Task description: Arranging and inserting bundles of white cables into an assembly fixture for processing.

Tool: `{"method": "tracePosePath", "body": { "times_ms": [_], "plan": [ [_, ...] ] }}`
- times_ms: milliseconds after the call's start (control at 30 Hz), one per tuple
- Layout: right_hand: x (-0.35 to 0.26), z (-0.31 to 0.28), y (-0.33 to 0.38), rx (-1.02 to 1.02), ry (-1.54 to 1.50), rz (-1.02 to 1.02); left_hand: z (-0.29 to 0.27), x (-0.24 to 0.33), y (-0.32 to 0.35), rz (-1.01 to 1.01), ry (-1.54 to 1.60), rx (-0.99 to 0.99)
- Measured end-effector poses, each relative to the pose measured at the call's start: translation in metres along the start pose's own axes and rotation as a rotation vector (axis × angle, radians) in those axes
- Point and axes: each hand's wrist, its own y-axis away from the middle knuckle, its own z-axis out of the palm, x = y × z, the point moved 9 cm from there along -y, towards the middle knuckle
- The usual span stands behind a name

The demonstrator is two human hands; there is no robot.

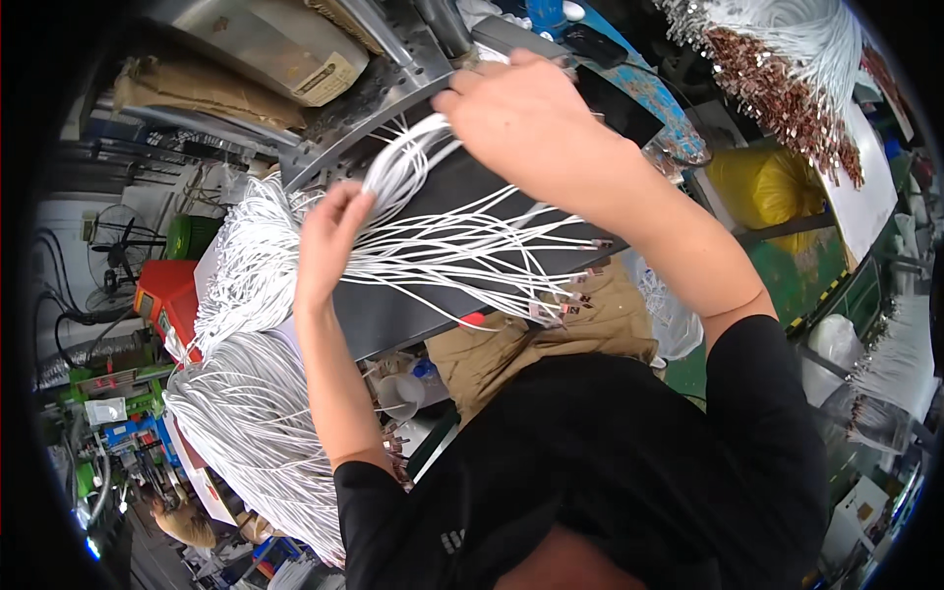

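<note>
My left hand [331, 236] is closed round a bundle of white wires [401, 169] on a dark work surface [393, 320]. The bundle bends up and to the right, to my right hand [516, 116], which is curled over its far end; that palm hides the wire ends there. More loose white wires [442, 258] fan out to the right beneath my hands, with small metal terminals [565, 307] at their tips. Left of my left hand lies a thick heap of white wires [251, 261]. A red round knob [474, 320] shows near the surface's front edge.
A metal machine frame [369, 123] stands just beyond my hands. A large hank of white wires [256, 433] hangs at the left. Brown cloth [600, 320] covers my lap. At the right are a yellow bag [772, 187] and wires with copper-coloured ends [777, 88].
</note>
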Motion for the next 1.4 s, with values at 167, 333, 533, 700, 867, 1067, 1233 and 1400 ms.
{"method": "tracePosePath", "body": {
  "times_ms": [167, 333, 533, 700, 867, 1067, 1233, 1400],
  "plan": [
    [-0.006, 0.112, 0.015, -0.166, -0.257, 0.078, 0.027, -0.029, 0.017, -0.083, -0.48, -0.183],
    [0.045, 0.119, 0.043, -0.264, -0.267, 0.336, -0.017, -0.027, 0.016, -0.019, -0.252, 0.288],
    [0.007, 0.075, 0.038, 0.006, -0.281, 0.028, 0.058, 0.033, 0.006, 0.171, -0.506, -0.005],
    [0.024, 0.083, 0.05, -0.212, -0.194, 0.189, 0.081, 0.027, 0.012, -0.217, -0.249, -0.23],
    [0.003, 0.075, 0.047, 0.083, -0.405, -0.026, 0.162, -0.004, 0.056, -0.53, 0.689, -0.54],
    [0.071, 0.144, 0.051, 0.033, -1.193, 0.563, 0.172, -0.003, 0.026, -0.48, 0.612, -0.465],
    [0.028, 0.115, 0.06, -0.043, -0.981, 0.338, 0.146, -0.032, -0.023, -0.453, 0.687, -0.235],
    [0.045, 0.121, 0.051, -0.069, -0.51, 0.245, 0.125, -0.058, -0.043, -0.516, 0.941, -0.057]
  ]
}}
